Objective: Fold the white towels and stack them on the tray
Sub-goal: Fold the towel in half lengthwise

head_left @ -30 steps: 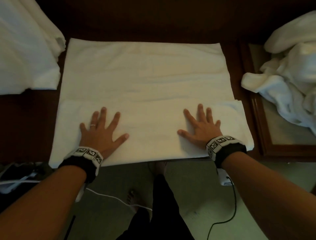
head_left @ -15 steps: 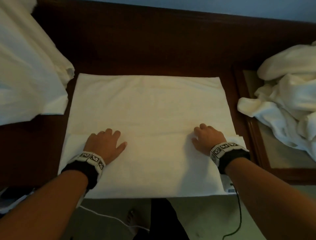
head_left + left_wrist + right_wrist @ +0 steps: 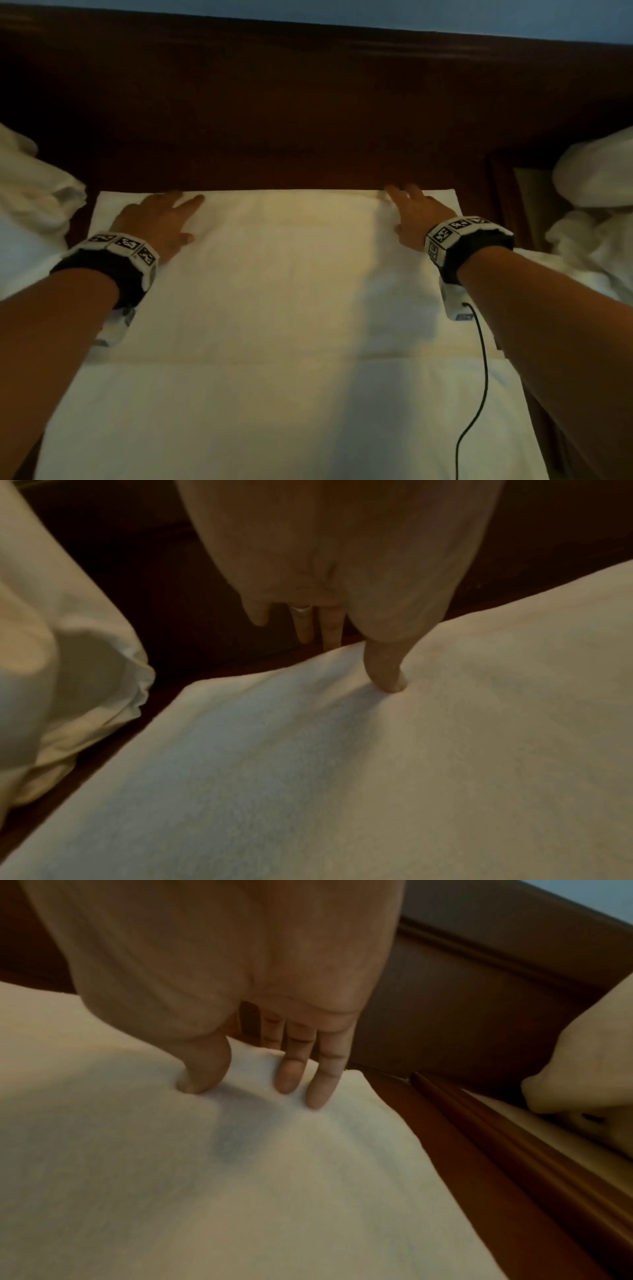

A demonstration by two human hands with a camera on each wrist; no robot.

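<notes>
Left hand (image 3: 156,222) and right hand (image 3: 412,214), fingers straight, flat on towel (image 3: 274,291) far edge; holding nothing

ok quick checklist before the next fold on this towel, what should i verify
1. Both hands at the far edge: left hand and right hand are there. ok
2. Far edge gripped: thumbs press on top and fingers reach the edge, but whether they curl under it is unclear. cannot tell
3. Towel lying flat, with no big wrinkles. ok
4. Near fold in place: its seam runs straight across. ok
5. Tray free for stacking: a loose towel pile sits on it. not ok
</notes>
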